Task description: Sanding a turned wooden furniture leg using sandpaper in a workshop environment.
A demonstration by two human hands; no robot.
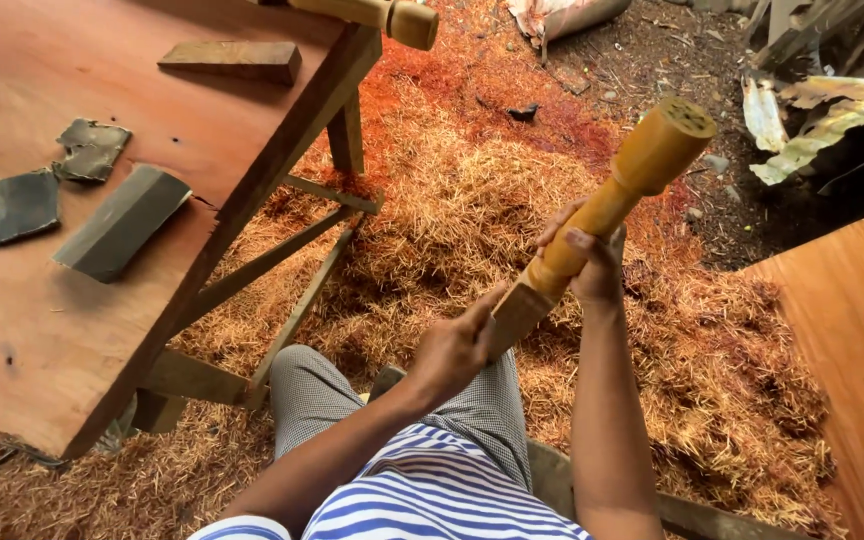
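A turned yellow wooden leg (620,186) points up and away from me, its thick octagonal end at the upper right and its square end near my lap. My right hand (588,262) grips the round shaft in the middle. My left hand (454,350) is closed over the square lower end. Both arms come up from the bottom of the view, over grey checked trousers and a blue-striped shirt.
A reddish wooden workbench (62,330) stands at the left with a wooden block (232,60), a grey wedge-shaped stone (122,222) and flat grey pieces (18,205). Another turned leg (392,16) overhangs its far edge. Wood shavings (452,200) cover the ground. A board (852,330) lies at right.
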